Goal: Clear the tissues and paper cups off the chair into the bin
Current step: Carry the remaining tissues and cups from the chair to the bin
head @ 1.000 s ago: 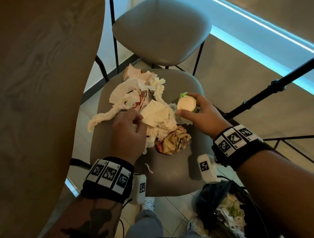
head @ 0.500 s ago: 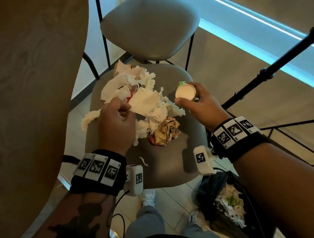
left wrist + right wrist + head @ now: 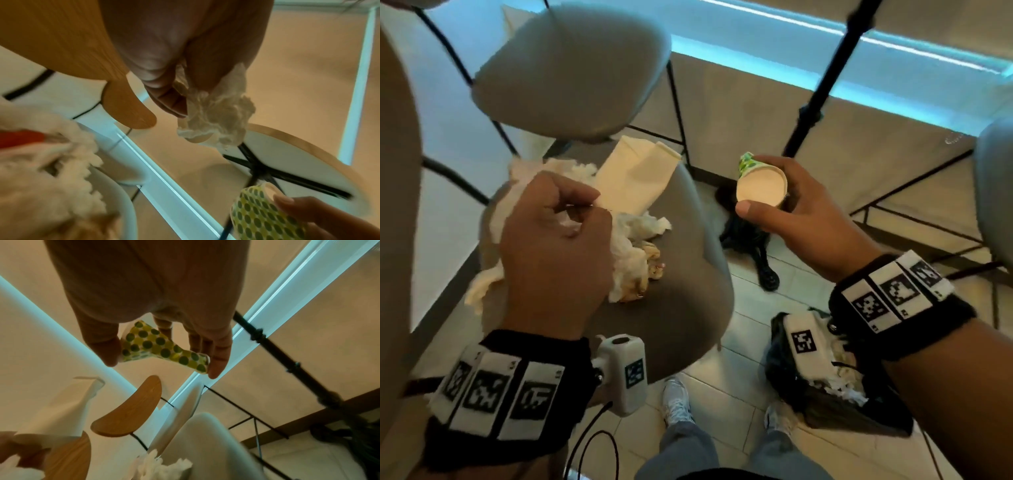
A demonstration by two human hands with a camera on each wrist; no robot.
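A grey chair seat carries a heap of crumpled white tissues and a brown paper wad. My left hand is lifted over the heap and pinches a folded cream napkin together with a crumpled tissue. My right hand holds a squashed green-dotted paper cup in the air to the right of the seat; its crushed side shows between thumb and fingers. The black bin bag with tissues inside stands on the floor below my right wrist.
A second grey chair stands behind the littered one. A wooden table edge runs along the left. A black tripod pole and its foot stand right of the seat. My shoes are on the tiled floor.
Both hands have risen from the seat. The left hand has lifted the napkin out of the heap, and the right hand has carried the cup to the right, past the seat's edge.
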